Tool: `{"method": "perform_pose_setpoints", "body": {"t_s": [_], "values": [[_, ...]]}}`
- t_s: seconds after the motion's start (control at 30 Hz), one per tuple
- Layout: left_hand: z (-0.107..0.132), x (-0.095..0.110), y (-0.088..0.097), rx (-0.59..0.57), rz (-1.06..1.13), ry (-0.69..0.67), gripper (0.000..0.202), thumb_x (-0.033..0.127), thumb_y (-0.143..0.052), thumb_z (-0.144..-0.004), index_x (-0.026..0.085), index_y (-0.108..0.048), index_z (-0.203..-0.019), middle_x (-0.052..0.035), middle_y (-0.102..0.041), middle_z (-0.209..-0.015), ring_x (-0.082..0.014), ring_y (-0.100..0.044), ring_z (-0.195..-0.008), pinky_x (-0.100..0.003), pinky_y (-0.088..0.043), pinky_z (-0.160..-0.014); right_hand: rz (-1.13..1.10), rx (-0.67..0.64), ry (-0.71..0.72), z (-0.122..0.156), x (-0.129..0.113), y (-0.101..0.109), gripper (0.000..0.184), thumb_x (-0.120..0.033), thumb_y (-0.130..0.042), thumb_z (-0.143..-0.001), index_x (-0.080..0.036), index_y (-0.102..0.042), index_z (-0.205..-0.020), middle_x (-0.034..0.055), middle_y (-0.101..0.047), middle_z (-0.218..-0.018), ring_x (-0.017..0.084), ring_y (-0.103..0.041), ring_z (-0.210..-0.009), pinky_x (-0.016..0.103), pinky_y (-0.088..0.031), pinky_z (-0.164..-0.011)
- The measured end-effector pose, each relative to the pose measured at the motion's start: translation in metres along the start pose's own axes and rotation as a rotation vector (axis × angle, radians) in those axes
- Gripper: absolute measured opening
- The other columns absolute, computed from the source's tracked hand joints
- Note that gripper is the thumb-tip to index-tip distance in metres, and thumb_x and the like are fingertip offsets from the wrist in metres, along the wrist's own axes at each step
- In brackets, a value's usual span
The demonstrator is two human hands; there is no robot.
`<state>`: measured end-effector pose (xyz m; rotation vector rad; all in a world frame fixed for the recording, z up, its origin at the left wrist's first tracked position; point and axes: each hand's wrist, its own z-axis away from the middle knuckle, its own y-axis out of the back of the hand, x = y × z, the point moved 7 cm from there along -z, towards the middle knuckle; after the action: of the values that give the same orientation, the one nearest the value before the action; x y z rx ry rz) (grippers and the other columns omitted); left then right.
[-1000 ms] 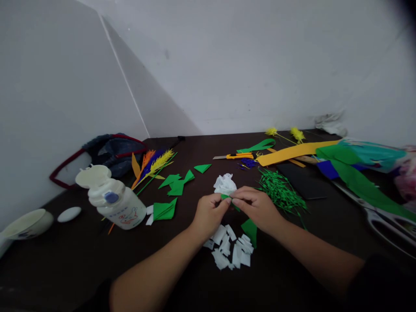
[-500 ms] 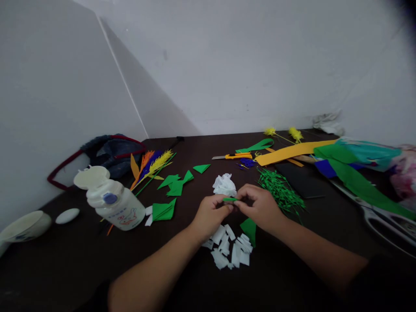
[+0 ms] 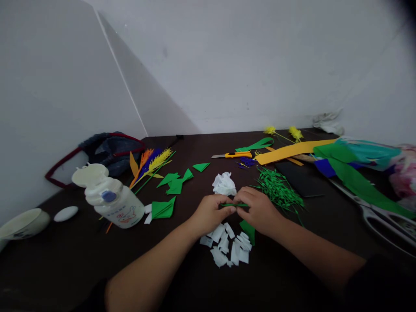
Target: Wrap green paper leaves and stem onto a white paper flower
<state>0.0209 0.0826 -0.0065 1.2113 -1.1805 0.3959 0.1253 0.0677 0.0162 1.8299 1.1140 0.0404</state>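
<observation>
Between my two hands is a thin piece of green paper (image 3: 234,205), rolled or folded narrow; I cannot tell which. My left hand (image 3: 209,213) pinches its left end between thumb and fingers. At the other end, my right hand (image 3: 258,209) is closed on it the same way, the fingertips almost meeting. Just beyond the hands lies a crumpled white tissue (image 3: 224,183). Torn white tissue pieces (image 3: 224,249) are scattered on the near side, with a green paper scrap (image 3: 248,231) partly hidden under my right hand.
Left stand an open white bottle (image 3: 118,206), a bowl (image 3: 24,224) and several green paper pieces (image 3: 163,209). Feathery paper stalks (image 3: 152,164) lie behind them. To the right are green knotted strands (image 3: 279,188), a utility knife (image 3: 238,154) with its blade out, and scissors (image 3: 380,216).
The green paper now shows as a longer, thinner strip across both hands. My fingers have shifted slightly along it, and the right hand has turned a little.
</observation>
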Motion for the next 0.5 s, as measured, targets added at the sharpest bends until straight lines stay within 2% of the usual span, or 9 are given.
{"method": "perform_pose_setpoints", "body": {"t_s": [0.17, 0.37, 0.43, 0.5], "values": [[-0.001, 0.003, 0.004, 0.068, -0.115, -0.076, 0.016, 0.024, -0.054, -0.075, 0.016, -0.064, -0.066, 0.0002, -0.059, -0.062, -0.0121, -0.052, -0.063, -0.021, -0.038, -0.06, -0.061, -0.006, 0.03, 0.003, 0.003, 0.003, 0.008, -0.017, -0.055, -0.075, -0.021, -0.062, -0.077, 0.0033, -0.06, -0.074, 0.015, -0.054, -0.073, 0.028, -0.043, -0.067], [0.005, 0.023, 0.008, 0.142, -0.266, -0.265, 0.018, 0.027, -0.052, -0.079, 0.018, -0.066, -0.074, -0.0025, -0.061, -0.067, -0.0141, -0.054, -0.069, -0.026, -0.038, -0.071, -0.307, -0.006, -0.216, 0.003, 0.018, 0.009, 0.006, -0.021, -0.058, -0.073, -0.021, -0.064, -0.073, 0.0005, -0.062, -0.07, 0.013, -0.058, -0.068, 0.026, -0.044, -0.063], [0.006, 0.025, 0.009, 0.129, -0.246, -0.264, 0.018, 0.028, -0.051, -0.079, 0.018, -0.066, -0.077, -0.0034, -0.062, -0.07, -0.0154, -0.055, -0.073, -0.028, -0.038, -0.075, -0.332, -0.01, -0.239, 0.004, 0.019, 0.01, 0.005, -0.02, -0.058, -0.073, -0.02, -0.063, -0.072, 0.0004, -0.062, -0.069, 0.013, -0.057, -0.066, 0.026, -0.044, -0.062], [0.005, 0.021, 0.01, 0.08, -0.124, -0.195, 0.022, 0.031, -0.049, -0.08, 0.017, -0.065, -0.085, -0.0049, -0.064, -0.079, -0.0165, -0.056, -0.079, -0.028, -0.039, -0.076, -0.276, 0.017, -0.161, 0.004, 0.014, 0.013, 0.006, -0.02, -0.057, -0.074, -0.019, -0.063, -0.072, 0.0015, -0.061, -0.069, 0.014, -0.056, -0.067, 0.027, -0.044, -0.062]]}}
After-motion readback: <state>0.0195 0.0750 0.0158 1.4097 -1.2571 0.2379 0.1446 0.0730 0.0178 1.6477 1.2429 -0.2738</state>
